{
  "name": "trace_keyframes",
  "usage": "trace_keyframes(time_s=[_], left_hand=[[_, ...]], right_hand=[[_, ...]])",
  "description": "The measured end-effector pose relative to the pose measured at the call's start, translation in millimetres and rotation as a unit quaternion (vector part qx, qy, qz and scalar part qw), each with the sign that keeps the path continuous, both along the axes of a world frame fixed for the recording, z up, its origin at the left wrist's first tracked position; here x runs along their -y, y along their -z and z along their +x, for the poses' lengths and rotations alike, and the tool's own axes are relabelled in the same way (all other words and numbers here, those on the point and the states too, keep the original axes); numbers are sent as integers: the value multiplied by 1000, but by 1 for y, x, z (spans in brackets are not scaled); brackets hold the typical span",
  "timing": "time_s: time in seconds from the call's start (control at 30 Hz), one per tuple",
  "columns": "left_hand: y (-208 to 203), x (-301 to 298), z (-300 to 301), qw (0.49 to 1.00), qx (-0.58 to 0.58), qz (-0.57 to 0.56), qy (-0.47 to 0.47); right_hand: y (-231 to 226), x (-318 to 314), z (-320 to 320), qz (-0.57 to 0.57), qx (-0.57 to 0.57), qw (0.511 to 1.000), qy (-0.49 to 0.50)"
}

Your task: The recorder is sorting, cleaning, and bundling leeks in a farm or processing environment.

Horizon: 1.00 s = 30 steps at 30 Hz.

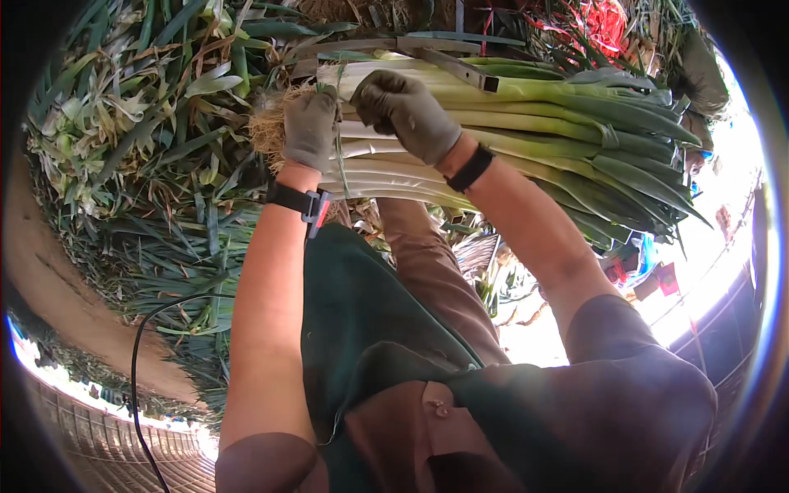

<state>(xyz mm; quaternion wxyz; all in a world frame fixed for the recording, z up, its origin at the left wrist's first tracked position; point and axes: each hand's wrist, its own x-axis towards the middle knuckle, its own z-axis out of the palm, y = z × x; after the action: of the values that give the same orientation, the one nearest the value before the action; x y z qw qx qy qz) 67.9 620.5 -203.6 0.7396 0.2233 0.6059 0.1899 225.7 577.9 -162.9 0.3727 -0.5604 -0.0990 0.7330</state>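
Observation:
A thick bundle of leeks (526, 123) lies crosswise before me, its roots (269, 127) at the left and dark green leaves at the right. A thin green tie strip (342, 168) runs across the white stalks near the root end. My left hand (311, 127), in a grey glove, is closed at the strip beside the roots, its fingertips curled around it. Just to the right, my right hand (411, 115), also gloved, is bent over the white stalks with its fingers pinched together. What they hold is hidden.
A square metal bar (460, 70) lies over the bundle's far side. Heaps of loose leeks and trimmed leaves (123, 123) fill the left. Tangled red strapping (604, 29) lies at the far right. A black cable (136, 370) hangs beside my left arm.

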Motion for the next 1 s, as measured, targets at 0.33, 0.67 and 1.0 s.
trace_keyframes(time_s=[0.33, 0.67, 1.0], left_hand=[[24, -65, -3, 621, -140, 407, 655], [42, -64, 84, 359, -217, 341, 841], [-43, -4, 34, 538, -272, 340, 722]], right_hand=[[17, 36, -74, 438, 418, 726, -325], [133, 8, -185, 139, 367, 915, -94], [-88, 72, -17, 229, 29, 901, -367]])
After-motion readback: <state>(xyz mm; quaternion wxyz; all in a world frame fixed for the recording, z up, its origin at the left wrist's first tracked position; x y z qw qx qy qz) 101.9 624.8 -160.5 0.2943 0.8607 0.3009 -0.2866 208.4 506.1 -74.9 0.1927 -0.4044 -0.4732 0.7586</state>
